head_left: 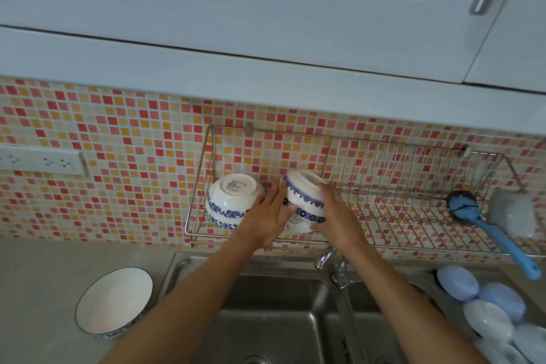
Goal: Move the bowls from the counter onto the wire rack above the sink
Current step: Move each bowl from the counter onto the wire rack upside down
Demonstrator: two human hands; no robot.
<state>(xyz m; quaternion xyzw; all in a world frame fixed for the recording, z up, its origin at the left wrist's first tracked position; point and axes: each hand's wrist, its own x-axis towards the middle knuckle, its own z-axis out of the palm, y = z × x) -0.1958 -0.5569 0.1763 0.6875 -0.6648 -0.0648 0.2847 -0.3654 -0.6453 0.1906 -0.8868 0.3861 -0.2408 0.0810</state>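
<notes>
A wire rack (384,210) hangs on the tiled wall above the sink (280,304). At its left end rests an upturned white bowl with a blue flower band (233,201). Beside it, a stack of like bowls (302,201) is upside down and tilted on the rack. My left hand (266,219) holds the stack's left side and my right hand (339,216) its right side, fingers bent round it. One wide white bowl with a blue rim (113,303) stands upright on the counter (44,289) at the left.
A blue-handled dish brush (487,227) and a grey sponge (514,213) lie at the rack's right end. The tap (339,270) stands below the rack. Several pale blue and white dishes (496,313) sit at the right. A socket strip (41,161) is on the wall.
</notes>
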